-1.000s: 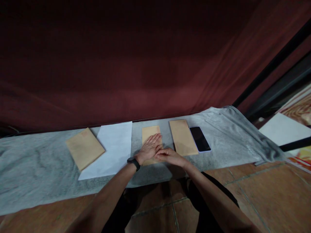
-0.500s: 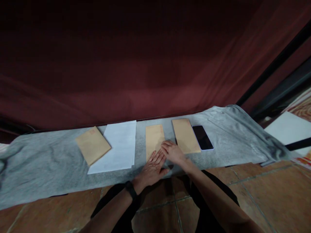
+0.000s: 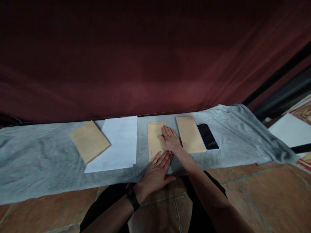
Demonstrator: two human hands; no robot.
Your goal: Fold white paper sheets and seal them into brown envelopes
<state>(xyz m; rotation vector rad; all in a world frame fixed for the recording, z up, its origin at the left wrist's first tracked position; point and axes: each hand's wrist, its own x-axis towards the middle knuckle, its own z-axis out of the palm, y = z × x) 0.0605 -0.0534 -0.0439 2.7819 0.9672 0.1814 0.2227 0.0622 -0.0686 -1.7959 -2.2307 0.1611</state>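
A brown paper envelope [image 3: 155, 137] lies flat on the grey cloth between my knees' line and the wall. My right hand [image 3: 169, 137] rests palm down across its right side, fingers stretched forward. At the envelope's near end lies my left hand [image 3: 156, 171], flat with the fingers extended and the thumb out; a dark band [image 3: 132, 198] circles that wrist. To the right is a stack of brown envelopes [image 3: 190, 134]. Left of the middle envelope are white paper sheets [image 3: 121, 142], partly covered by another stack of brown envelopes [image 3: 89, 141] set at a slant.
A phone [image 3: 208, 136] with a pale purple edge lies right of the right-hand envelopes. The long grey cloth [image 3: 43, 161] covers a narrow bench-like surface. A dark red wall or curtain [image 3: 155, 74] stands behind it; brown tiles [image 3: 272, 194] cover the floor.
My right hand has moved forward along the envelope, away from the left hand's fingers, and its fingers have straightened. My left hand stays at the near end. The view has shifted slightly.
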